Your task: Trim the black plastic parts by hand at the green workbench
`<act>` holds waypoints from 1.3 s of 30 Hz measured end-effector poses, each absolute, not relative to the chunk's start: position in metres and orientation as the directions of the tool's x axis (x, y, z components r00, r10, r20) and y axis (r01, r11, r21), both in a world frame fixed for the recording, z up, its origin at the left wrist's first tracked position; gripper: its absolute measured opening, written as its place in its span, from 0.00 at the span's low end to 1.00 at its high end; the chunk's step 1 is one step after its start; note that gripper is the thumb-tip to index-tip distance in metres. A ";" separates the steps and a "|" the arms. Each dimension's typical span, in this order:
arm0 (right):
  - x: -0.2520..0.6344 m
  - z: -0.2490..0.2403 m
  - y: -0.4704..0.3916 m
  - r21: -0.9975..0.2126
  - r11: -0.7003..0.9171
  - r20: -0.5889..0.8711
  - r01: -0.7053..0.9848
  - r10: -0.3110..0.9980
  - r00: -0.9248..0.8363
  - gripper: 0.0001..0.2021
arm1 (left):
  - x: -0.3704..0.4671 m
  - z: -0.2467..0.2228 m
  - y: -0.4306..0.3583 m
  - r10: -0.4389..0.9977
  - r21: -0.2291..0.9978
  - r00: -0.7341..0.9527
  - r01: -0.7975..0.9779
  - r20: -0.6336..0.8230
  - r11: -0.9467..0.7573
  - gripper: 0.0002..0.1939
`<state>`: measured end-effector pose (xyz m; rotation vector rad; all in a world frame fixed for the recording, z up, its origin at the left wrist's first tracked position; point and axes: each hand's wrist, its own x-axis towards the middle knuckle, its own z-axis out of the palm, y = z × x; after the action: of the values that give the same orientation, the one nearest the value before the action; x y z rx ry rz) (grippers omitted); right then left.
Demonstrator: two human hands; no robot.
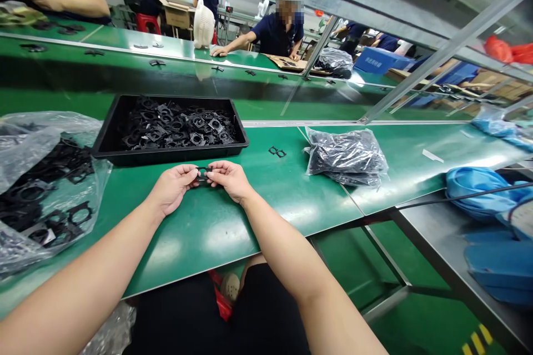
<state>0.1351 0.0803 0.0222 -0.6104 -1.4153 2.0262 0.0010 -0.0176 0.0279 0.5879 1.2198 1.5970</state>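
Between my two hands is a small black plastic part (202,174), just in front of a black tray (183,152). My left hand (177,186) pinches its left end, and my right hand (230,178) pinches its right end. The tray is heaped with black ring-shaped parts (175,125). A clear plastic bag (97,177) on the left holds more such parts. Right of my hands, another black part (277,152) lies on the green table (208,227).
A sealed bag of dark parts (347,152) lies right of centre. Beyond the tray, small black pieces sit along a green conveyor (166,80). A metal post (449,44) slants at the right. Several people sit further back. Blue cloth (478,191) lies at the right.
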 end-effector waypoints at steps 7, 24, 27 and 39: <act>0.135 0.022 0.079 -0.954 -0.210 0.001 -0.214 0.711 -0.704 0.19 | 0.000 0.031 -0.018 0.899 0.902 -0.366 -0.428 -0.238 0.065 0.17; 0.138 0.026 0.079 -0.957 -0.260 -0.075 -0.127 0.646 -0.760 0.21 | 0.009 0.030 -0.020 0.917 0.968 -0.395 -0.246 -0.062 -0.041 0.19; 0.137 0.023 0.078 -0.974 -0.202 -0.060 -0.103 0.667 -0.743 0.20 | 0.010 0.033 -0.021 0.955 0.951 -0.271 -0.308 -0.118 0.030 0.17; 0.145 0.026 0.067 -0.749 0.662 0.552 0.011 0.633 -0.543 0.07 | 0.006 0.030 -0.020 0.949 0.891 -0.245 -0.449 -0.199 0.071 0.15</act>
<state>0.1448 0.0673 0.0259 -0.5003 -1.9972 0.8928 0.0057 -0.0202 0.0303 0.6201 1.1243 1.4857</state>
